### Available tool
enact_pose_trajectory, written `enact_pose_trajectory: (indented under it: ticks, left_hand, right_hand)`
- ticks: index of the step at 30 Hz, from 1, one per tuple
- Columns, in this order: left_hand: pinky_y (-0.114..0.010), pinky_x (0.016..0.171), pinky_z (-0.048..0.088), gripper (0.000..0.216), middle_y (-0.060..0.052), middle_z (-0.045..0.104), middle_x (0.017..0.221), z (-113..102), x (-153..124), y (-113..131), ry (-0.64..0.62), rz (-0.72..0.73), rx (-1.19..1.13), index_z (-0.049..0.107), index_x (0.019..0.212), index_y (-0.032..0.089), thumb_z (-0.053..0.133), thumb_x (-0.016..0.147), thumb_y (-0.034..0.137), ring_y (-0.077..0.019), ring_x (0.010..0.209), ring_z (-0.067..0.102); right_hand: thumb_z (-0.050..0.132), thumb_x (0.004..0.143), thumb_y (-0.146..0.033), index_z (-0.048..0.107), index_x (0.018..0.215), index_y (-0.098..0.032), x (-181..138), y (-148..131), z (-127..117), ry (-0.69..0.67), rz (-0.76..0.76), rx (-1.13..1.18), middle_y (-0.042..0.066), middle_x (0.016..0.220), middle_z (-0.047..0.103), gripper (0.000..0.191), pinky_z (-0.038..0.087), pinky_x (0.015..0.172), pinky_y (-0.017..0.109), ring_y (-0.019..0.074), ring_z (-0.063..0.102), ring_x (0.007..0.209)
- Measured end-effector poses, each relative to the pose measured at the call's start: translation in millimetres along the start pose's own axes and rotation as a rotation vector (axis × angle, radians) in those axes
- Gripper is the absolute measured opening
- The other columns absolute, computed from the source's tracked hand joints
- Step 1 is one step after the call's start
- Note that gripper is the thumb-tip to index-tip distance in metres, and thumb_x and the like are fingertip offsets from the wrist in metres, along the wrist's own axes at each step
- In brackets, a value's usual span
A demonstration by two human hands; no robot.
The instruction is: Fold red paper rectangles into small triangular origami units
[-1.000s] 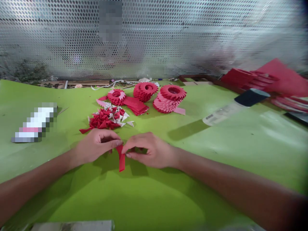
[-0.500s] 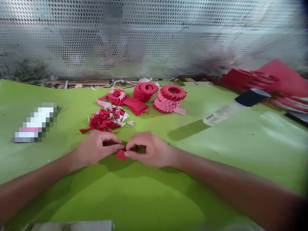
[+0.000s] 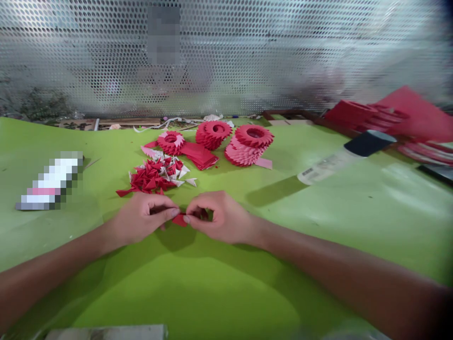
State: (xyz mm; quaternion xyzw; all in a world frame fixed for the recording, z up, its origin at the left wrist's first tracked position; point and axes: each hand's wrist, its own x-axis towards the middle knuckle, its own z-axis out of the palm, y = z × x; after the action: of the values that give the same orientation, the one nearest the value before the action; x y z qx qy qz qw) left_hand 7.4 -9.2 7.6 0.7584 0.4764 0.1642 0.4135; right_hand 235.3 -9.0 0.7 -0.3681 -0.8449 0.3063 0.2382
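Between my two hands is a small piece of red paper (image 3: 180, 220), partly hidden by the fingertips. My left hand (image 3: 146, 217) pinches its left end between thumb and forefinger. At the right end, the thumb and forefinger of my right hand (image 3: 221, 218) close on it in the same way. Just beyond my left hand lies a heap of folded red and white paper triangles (image 3: 155, 174). Behind the heap are a stack of red paper pieces (image 3: 200, 156) and a small red-and-pink ring of folded paper (image 3: 171, 141).
A red folded-paper roll (image 3: 213, 135) and a pink-and-red one (image 3: 249, 145) stand farther back. A clear bottle with a black cap (image 3: 339, 158) is at right, red paper sheets (image 3: 414, 113) behind it. A blurred-out object (image 3: 51, 182) lies left on the green table (image 3: 198, 293).
The red paper has tilted and shows a narrower face between my fingertips. Both hands have shifted only slightly, the right one a little upward.
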Motion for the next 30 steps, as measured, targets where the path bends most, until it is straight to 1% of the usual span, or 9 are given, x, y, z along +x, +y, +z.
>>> enact_pose_trajectory:
  ticks: [5, 7, 9, 11, 17, 19, 25, 27, 30]
  left_hand:
    - [-0.023, 0.049, 0.038, 0.042, -0.003, 0.07, 0.066, -0.3, -0.9, 1.5, 0.004, 0.032, -0.022, 0.076, 0.089, 0.016, 0.052, 0.093, 0.05, -0.0143, 0.054, 0.058]
    - [-0.024, 0.052, 0.041, 0.038, -0.004, 0.074, 0.073, 0.3, -0.2, 1.8, 0.01, 0.036, -0.034, 0.077, 0.091, 0.017, 0.059, 0.09, 0.051, -0.0158, 0.059, 0.061]
    - [-0.025, 0.059, 0.046, 0.033, -0.005, 0.077, 0.084, 1.3, 0.6, 1.9, 0.027, 0.031, -0.05, 0.078, 0.095, 0.018, 0.067, 0.085, 0.048, -0.0179, 0.069, 0.066]
    - [-0.026, 0.061, 0.047, 0.03, -0.005, 0.078, 0.089, 2.3, 1.2, 1.5, 0.039, 0.014, -0.065, 0.079, 0.095, 0.02, 0.069, 0.083, 0.046, -0.0185, 0.071, 0.066]
    - [-0.024, 0.05, 0.037, 0.026, -0.003, 0.076, 0.073, 3.3, 0.4, -2.2, 0.072, -0.024, -0.033, 0.081, 0.092, 0.022, 0.067, 0.084, 0.042, -0.0151, 0.056, 0.059]
    - [-0.023, 0.048, 0.035, 0.025, -0.003, 0.075, 0.071, 3.4, 0.3, -3.2, 0.086, -0.018, -0.026, 0.082, 0.09, 0.022, 0.067, 0.084, 0.042, -0.0145, 0.054, 0.057]
    - [-0.025, 0.054, 0.043, 0.023, -0.004, 0.079, 0.081, 2.9, -0.2, -2.0, 0.138, 0.033, 0.006, 0.082, 0.088, 0.022, 0.068, 0.084, 0.04, -0.0172, 0.062, 0.064]
    - [-0.027, 0.057, 0.046, 0.022, -0.004, 0.08, 0.081, 2.7, -1.2, -1.1, 0.156, 0.063, 0.028, 0.082, 0.088, 0.022, 0.068, 0.085, 0.038, -0.018, 0.064, 0.066]
    - [-0.028, 0.059, 0.049, 0.022, -0.004, 0.081, 0.083, 2.6, -3.0, -0.2, 0.188, 0.109, 0.054, 0.083, 0.088, 0.023, 0.067, 0.086, 0.039, -0.0184, 0.064, 0.068]
  right_hand:
    - [0.066, 0.087, -0.021, 0.071, 0.077, -0.015, 0.6, -0.4, -0.4, 0.011, 0.004, 0.021, 0.0, 0.067, 0.07, 0.013, 0.041, 0.051, 0.02, 0.009, 0.056, 0.054]
    - [0.066, 0.086, -0.019, 0.071, 0.075, -0.015, 0.8, -1.2, -0.8, 0.028, 0.002, 0.014, 0.0, 0.065, 0.069, 0.013, 0.04, 0.051, 0.019, 0.0086, 0.055, 0.053]
    - [0.066, 0.086, -0.019, 0.071, 0.075, -0.015, 0.7, -1.4, -0.8, 0.043, -0.008, 0.01, 0.0, 0.064, 0.068, 0.013, 0.039, 0.051, 0.019, 0.0085, 0.055, 0.053]
    - [0.065, 0.087, -0.02, 0.072, 0.075, -0.016, 0.5, -1.0, -0.6, 0.051, -0.024, -0.007, 0.0, 0.064, 0.068, 0.014, 0.039, 0.051, 0.02, 0.0088, 0.055, 0.054]
    - [0.066, 0.088, -0.023, 0.073, 0.077, -0.017, -0.2, 1.2, 0.6, 0.09, -0.137, -0.1, -0.001, 0.065, 0.07, 0.015, 0.037, 0.054, 0.022, 0.0091, 0.053, 0.054]
    - [0.065, 0.09, -0.023, 0.073, 0.078, -0.018, -0.7, 1.3, 0.5, 0.094, -0.154, -0.124, -0.001, 0.067, 0.071, 0.015, 0.038, 0.054, 0.022, 0.0094, 0.054, 0.054]
    - [0.064, 0.094, -0.028, 0.074, 0.084, -0.018, -2.2, 1.6, -0.6, 0.127, -0.261, -0.23, 0.0, 0.07, 0.074, 0.017, 0.043, 0.059, 0.025, 0.0116, 0.061, 0.06]
    - [0.065, 0.095, -0.029, 0.074, 0.084, -0.018, -2.5, 1.7, -0.8, 0.154, -0.308, -0.249, 0.0, 0.07, 0.074, 0.018, 0.044, 0.059, 0.025, 0.0118, 0.062, 0.06]
    - [0.063, 0.095, -0.025, 0.074, 0.085, -0.017, -2.8, 1.9, -0.4, 0.177, -0.333, -0.232, 0.001, 0.071, 0.074, 0.017, 0.045, 0.056, 0.024, 0.0115, 0.062, 0.059]
